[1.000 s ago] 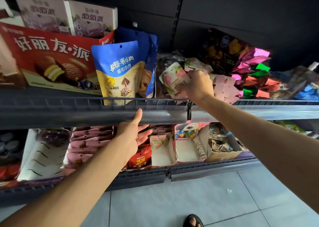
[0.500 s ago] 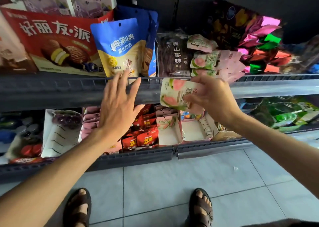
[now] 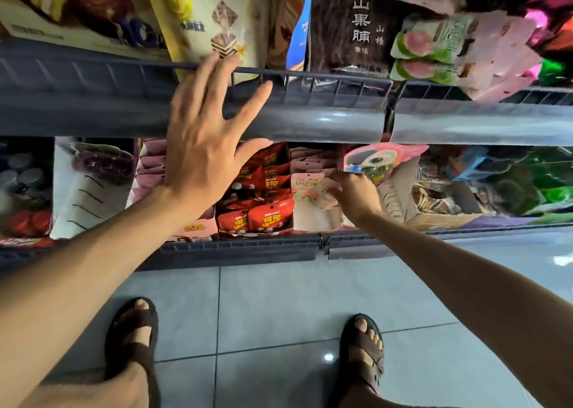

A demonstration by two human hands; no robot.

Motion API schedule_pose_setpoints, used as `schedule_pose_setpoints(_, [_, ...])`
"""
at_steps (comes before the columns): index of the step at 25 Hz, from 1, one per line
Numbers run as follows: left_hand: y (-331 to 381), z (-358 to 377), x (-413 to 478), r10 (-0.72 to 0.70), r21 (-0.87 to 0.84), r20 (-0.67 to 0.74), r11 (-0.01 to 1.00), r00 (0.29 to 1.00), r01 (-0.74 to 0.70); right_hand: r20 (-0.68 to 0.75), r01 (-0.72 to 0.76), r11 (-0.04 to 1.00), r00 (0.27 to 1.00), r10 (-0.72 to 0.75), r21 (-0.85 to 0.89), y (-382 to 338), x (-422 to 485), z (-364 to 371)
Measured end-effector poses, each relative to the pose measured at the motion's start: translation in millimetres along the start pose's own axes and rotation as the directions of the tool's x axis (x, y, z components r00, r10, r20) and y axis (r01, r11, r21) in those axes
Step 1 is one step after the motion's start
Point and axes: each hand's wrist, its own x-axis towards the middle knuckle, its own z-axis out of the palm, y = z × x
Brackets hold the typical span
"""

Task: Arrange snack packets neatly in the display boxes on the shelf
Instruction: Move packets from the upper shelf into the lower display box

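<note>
- The left hand (image 3: pixel 210 141) is held up flat in front of the upper shelf rail (image 3: pixel 310 119). Its fingers are straight and spread wide, and nothing is gripped.
- Its fingertips are seen across the bottom edge of a yellow pouch (image 3: pixel 214 14) standing on the shelf above.
- The right hand (image 3: pixel 356 195) is stretched into the lower shelf (image 3: pixel 242 249), and there it is: fingers are curled round the right edge of a snack packet (image 3: pixel 308 189), pale with a pink peach print.
- The snack packet is held in the open mouth of a white display box (image 3: pixel 313 221), just right of the red packets (image 3: pixel 263 218) crammed into the neighbouring box.
- Behind it, a row of pink packet tops (image 3: pixel 310 162) is lined up in the same white box.
- A pink cartoon-faced pack (image 3: pixel 372 159) is seen just above the right hand.
- Up top, green-and-pink peach packets (image 3: pixel 434 42) are piled beside a dark pouch (image 3: pixel 350 20).
- Below, sandals (image 3: pixel 362 348) are planted on the tiled floor (image 3: pixel 279 299).
</note>
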Motion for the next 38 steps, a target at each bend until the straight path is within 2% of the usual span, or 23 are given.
schedule_pose_setpoints(2, [1.0,0.1,1.1,-0.009,0.005,-0.013,1.000,1.000,0.009,0.020,0.046,0.997,0.999,-0.045,-0.063,-1.8,19.4,18.1])
schedule_pose_setpoints(6, [3.6,2.5,1.1,-0.009,0.015,-0.053,1.000,0.999,0.009,0.118,0.124,0.938,0.989,-0.090,-0.324,3.2,37.2,42.3])
schedule_pose_setpoints(8, [2.6,4.0,0.5,-0.003,0.013,-0.071,1.000,0.997,0.004,0.147,0.154,0.919,0.983,-0.106,-0.364,3.1,39.8,48.0])
schedule_pose_setpoints(15, [3.7,6.7,0.9,-0.024,-0.010,-0.118,1.000,0.993,0.023,0.136,0.090,0.958,0.989,-0.054,-0.272,-1.8,41.8,58.0])
schedule_pose_setpoints(25, [5.2,-0.1,1.8,-0.033,-0.012,-0.066,0.999,0.997,0.032,0.090,0.096,0.960,0.993,-0.074,-0.264,2.3,45.3,62.8])
schedule_pose_setpoints(28, [4.5,0.7,2.2,-0.025,0.010,-0.067,1.000,0.997,0.026,0.060,0.079,0.974,0.996,-0.068,-0.212,2.0,46.9,60.4])
schedule_pose_setpoints(34, [4.2,-4.3,1.6,-0.031,-0.048,-0.028,0.998,0.999,0.030,-0.029,0.120,0.990,0.992,-0.122,-0.069,-0.3,14.2,-1.0])
schedule_pose_setpoints(38, [6.8,-13.6,1.5,-0.053,-0.086,0.023,0.995,0.998,0.055,-0.125,0.228,0.973,0.967,-0.222,0.040,-21.5,-31.8,-71.1])
